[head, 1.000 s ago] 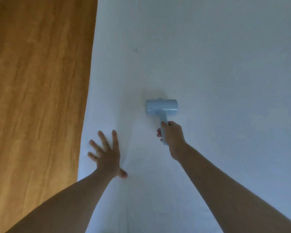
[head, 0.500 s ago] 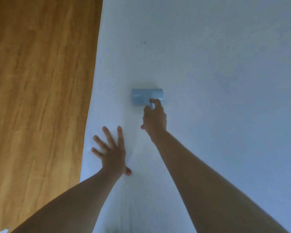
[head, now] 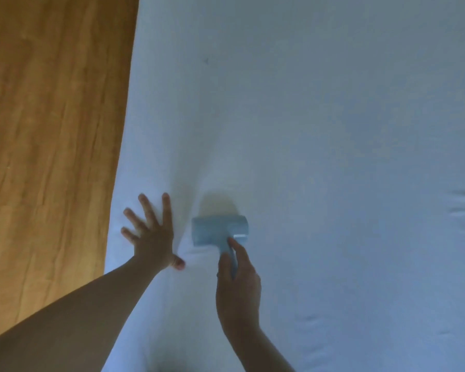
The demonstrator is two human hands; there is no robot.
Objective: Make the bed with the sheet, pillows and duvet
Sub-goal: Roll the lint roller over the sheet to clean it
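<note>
**Roller pulled back toward you, sheet pinned flat**

Your right hand point(head: 238, 288) has drawn the pale blue plastic lint roller point(head: 220, 230) back from its farther reach half a second ago. It now sits just beside your left hand point(head: 152, 237).

- Right fingers point(head: 239, 249): wrapped round the roller handle, forefinger extended along it.
- Left fingers: spread straight, pressing the white fitted sheet point(head: 320, 130) near the bed edge by the brown wooden floor point(head: 51, 130).
- Judgement: sheet laid; you are cleaning and smoothing it. No pillows or duvet in view.

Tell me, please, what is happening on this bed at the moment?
A person is running a light blue plastic lint roller over the white fitted sheet. The right hand grips the roller's handle, with the roller head resting on the sheet. The left hand presses flat on the sheet, fingers spread, near the edge beside the wooden floor.
</note>
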